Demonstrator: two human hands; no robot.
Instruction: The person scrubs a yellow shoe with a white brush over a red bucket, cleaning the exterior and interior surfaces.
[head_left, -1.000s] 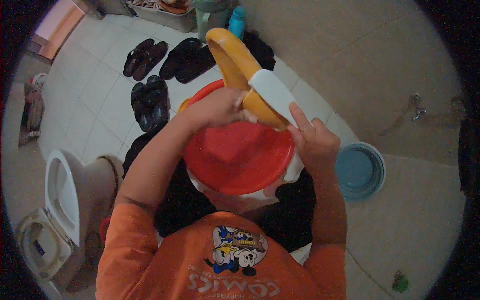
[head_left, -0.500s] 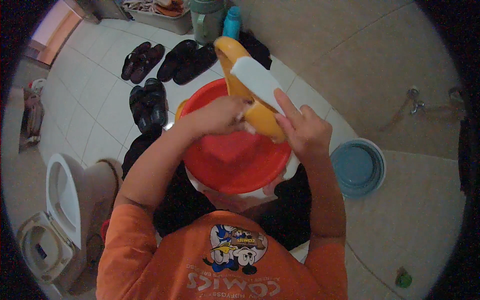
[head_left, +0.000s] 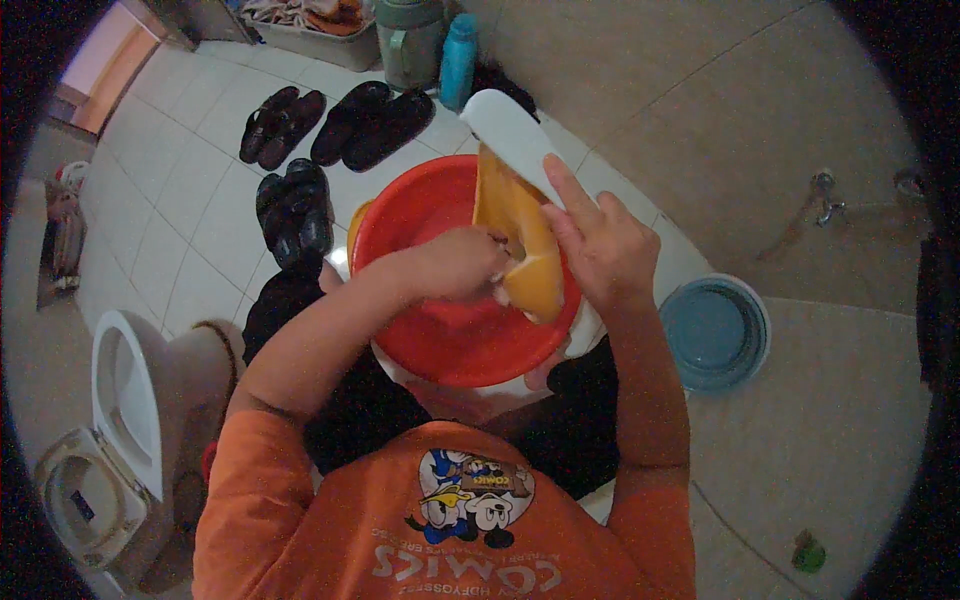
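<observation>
Over a red basin (head_left: 440,350), my left hand (head_left: 462,262) grips a yellow-orange slipper (head_left: 540,285), its fingers curled into the strap area with whitish foam around them. My right hand (head_left: 610,250) is closed on a long white brush (head_left: 510,125) with a rounded end, index finger stretched along its back. The brush lies against the slipper's upper right side; any bristles are hidden from view. The slipper stands tilted above the basin's right half. A yellow edge (head_left: 357,218) of something shows behind the basin's left rim.
Dark sandals and slippers (head_left: 375,125) lie on the white tiles ahead and left. Beyond stand a green jug (head_left: 410,50), a blue bottle (head_left: 458,65) and a grey bin (head_left: 320,42). A blue-grey tub (head_left: 715,335) is at right, below a wall tap (head_left: 828,205); a toilet (head_left: 130,390) is at left.
The slipper has swung down and toward me, its top end now lower behind the brush. My left hand has moved slightly nearer; the brush stays around the same spot.
</observation>
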